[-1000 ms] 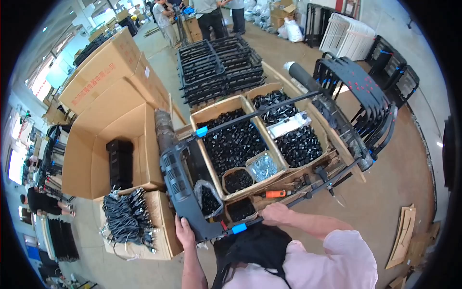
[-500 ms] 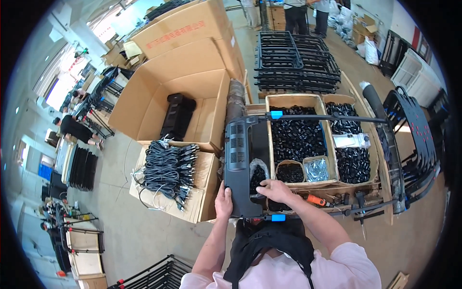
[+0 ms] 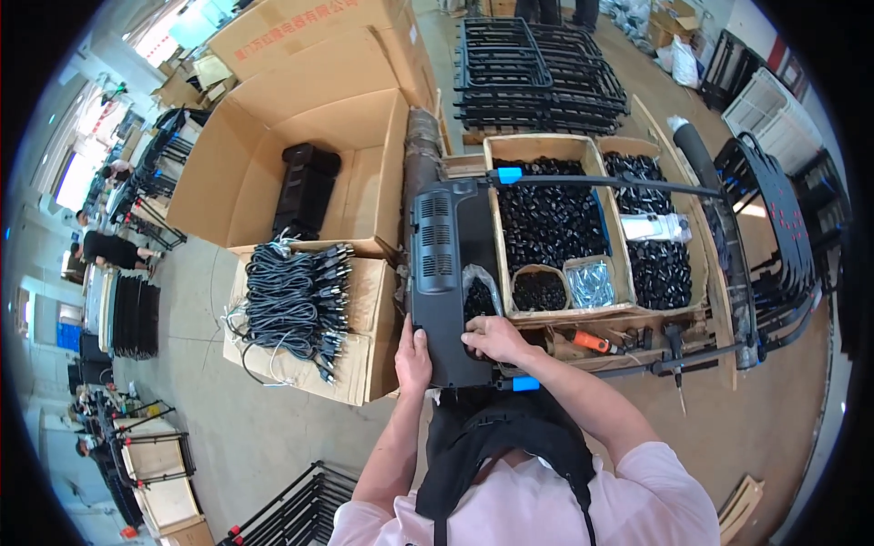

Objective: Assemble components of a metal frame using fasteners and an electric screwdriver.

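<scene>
A long black plastic housing (image 3: pixel 437 300) with vent slots lies across a black tube frame (image 3: pixel 628 181) with blue clips. My left hand (image 3: pixel 414 362) grips the housing's left edge, thumb on top and fingers along the side. Over the near right part of the housing, my right hand (image 3: pixel 496 340) has thumb and fingertips pinched together. Whatever sits between them is too small to make out. Just beyond that hand is an open clear bag (image 3: pixel 481 296) of small black parts.
Left of the housing, bundled black cables (image 3: pixel 296 305) lie on cardboard, beside an open carton (image 3: pixel 205 182) holding a black part. Wooden bins (image 3: pixel 546 314) of small black parts stand right. An orange-black tool (image 3: pixel 592 341) lies nearer. Stacked frames (image 3: pixel 542 82) stand behind.
My right hand has moved from the clear bag's edge toward me and left, over the housing. My left hand keeps its grip. The whole view has shifted a little.
</scene>
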Tool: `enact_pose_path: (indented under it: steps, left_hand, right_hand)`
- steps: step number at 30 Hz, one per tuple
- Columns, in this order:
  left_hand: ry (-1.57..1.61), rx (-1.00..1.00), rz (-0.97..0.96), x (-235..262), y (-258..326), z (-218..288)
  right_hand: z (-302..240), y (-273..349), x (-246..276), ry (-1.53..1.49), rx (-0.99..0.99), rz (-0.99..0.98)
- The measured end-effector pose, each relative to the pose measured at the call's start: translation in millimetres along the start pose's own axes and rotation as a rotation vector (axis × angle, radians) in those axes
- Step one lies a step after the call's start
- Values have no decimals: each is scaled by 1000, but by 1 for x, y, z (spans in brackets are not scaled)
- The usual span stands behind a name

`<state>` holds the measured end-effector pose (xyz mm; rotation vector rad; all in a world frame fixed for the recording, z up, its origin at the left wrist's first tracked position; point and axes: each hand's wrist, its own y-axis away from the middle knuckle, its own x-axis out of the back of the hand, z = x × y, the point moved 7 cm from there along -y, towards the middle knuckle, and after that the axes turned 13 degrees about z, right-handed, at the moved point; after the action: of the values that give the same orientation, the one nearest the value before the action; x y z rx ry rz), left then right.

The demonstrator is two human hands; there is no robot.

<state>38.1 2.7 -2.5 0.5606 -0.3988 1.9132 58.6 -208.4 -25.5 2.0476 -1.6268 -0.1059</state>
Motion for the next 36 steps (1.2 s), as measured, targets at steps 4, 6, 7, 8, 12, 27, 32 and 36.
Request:
enact_pose_path:
  steps: [4, 6, 7, 8, 12, 27, 32, 36]
  left_hand:
    - [42, 49, -31, -6, 2, 5]
    - [73, 20, 19, 0, -2, -5]
    - [104, -7, 60, 4, -3, -9]
    - [149, 38, 126, 16, 2, -6]
    - [-24, -142, 20, 49, 80, 26]
    - [-257, -569, -378, -235, 138, 35]
    - [-434, -458, -585, -264, 122, -15]
    - [-577, -506, -762, -263, 132, -8]
  right_hand:
    - [2, 7, 18, 2, 77, 78]
    - [-3, 18, 44, -72, 57, 121]
    - [4, 30, 61, -232, 51, 134]
    - [-9, 55, 86, -150, 61, 126]
    - [31, 171, 149, -202, -165, -68]
    - [349, 66, 141, -1265, -676, 772]
    - [361, 31, 121, -1407, -782, 1075]
    - [350, 49, 131, -1207, -693, 1376]
